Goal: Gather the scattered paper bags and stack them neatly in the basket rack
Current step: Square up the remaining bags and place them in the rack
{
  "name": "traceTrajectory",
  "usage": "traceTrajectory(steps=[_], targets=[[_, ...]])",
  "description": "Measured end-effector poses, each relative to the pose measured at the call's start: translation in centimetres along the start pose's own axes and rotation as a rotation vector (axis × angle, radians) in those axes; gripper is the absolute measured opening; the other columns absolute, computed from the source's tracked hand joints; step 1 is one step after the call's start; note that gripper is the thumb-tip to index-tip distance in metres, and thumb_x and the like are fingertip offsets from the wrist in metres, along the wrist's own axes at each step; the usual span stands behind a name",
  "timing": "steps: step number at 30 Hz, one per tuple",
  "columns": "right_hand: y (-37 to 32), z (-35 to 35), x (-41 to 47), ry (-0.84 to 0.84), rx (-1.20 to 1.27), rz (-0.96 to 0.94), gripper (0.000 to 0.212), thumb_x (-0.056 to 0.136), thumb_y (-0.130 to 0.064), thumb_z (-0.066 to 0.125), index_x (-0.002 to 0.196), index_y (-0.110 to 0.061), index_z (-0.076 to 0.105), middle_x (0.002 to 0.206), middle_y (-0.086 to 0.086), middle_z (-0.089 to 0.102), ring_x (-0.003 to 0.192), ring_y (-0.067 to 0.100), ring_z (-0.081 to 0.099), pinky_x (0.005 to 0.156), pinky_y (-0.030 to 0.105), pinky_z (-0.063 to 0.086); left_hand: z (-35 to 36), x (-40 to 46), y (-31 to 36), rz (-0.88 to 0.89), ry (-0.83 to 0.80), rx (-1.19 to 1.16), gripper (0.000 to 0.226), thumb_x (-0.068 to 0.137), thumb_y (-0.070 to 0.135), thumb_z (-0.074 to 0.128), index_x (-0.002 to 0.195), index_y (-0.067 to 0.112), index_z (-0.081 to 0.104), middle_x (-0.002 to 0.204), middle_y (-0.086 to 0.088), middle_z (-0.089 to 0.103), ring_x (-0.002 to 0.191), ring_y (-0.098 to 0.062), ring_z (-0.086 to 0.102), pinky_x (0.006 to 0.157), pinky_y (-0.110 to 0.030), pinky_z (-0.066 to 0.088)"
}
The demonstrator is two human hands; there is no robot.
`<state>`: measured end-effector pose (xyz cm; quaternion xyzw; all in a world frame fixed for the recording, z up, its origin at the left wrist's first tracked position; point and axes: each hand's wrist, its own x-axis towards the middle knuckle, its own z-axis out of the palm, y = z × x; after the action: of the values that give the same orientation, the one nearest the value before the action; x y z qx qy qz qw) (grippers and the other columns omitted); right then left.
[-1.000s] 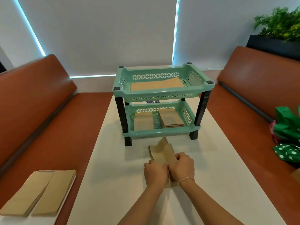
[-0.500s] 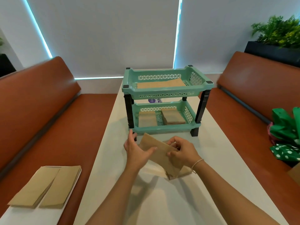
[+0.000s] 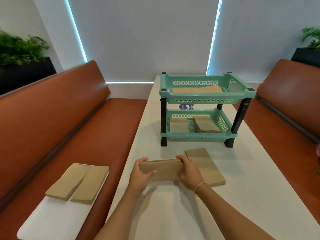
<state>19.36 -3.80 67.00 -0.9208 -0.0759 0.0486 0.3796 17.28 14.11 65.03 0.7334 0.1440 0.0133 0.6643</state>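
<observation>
Brown paper bag (image 3: 161, 169) is now held flat crosswise by both ends, left hand (image 3: 141, 174) and right hand (image 3: 187, 170) gripping it above the surface (image 3: 242, 196); lifted off bag stack (image 3: 206, 167), ready for near basket rack (image 3: 199, 108).

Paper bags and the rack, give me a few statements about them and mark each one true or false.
1. Both hands hold one bag above the table. True: left hand and right hand grip its ends.
2. The rack's top basket is empty. False: a bag lies in it.
3. The bottom basket holds two piles of bags. True.
4. No bag lies flat on the table. False: one lies by the right hand.
5. Two bags lie on the left bench. True.
</observation>
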Motion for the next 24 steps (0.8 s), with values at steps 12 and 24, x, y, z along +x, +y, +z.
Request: traceTrajectory(steps=[12, 24], targets=[[0.8, 1.0, 0.5, 0.077, -0.069, -0.046, 0.032, 0.091, 0.001, 0.041, 0.119, -0.012, 0.050, 0.111, 0.010, 0.045, 0.091, 0.019, 0.044, 0.080, 0.018, 0.035, 0.3, 0.0, -0.3, 0.018, 0.014, 0.151, 0.021, 0.089, 0.002, 0.058, 0.092, 0.022, 0.053, 0.093, 0.003, 0.060, 0.091, -0.015, 0.055, 0.072, -0.023, 0.042], [0.7, -4.1, 2.0, -0.077, 0.685, 0.242, 0.018, 0.094, 0.000, 0.046, 0.093, -0.018, 0.049, 0.099, 0.008, 0.056, 0.089, 0.024, 0.057, 0.077, 0.042, 0.056, 3.9, 1.2, 4.6, -0.098, -0.004, -0.389, 0.049, 0.086, 0.000, 0.062, 0.125, 0.011, 0.036, 0.114, -0.010, 0.058, 0.098, -0.021, 0.060, 0.082, -0.030, 0.050]])
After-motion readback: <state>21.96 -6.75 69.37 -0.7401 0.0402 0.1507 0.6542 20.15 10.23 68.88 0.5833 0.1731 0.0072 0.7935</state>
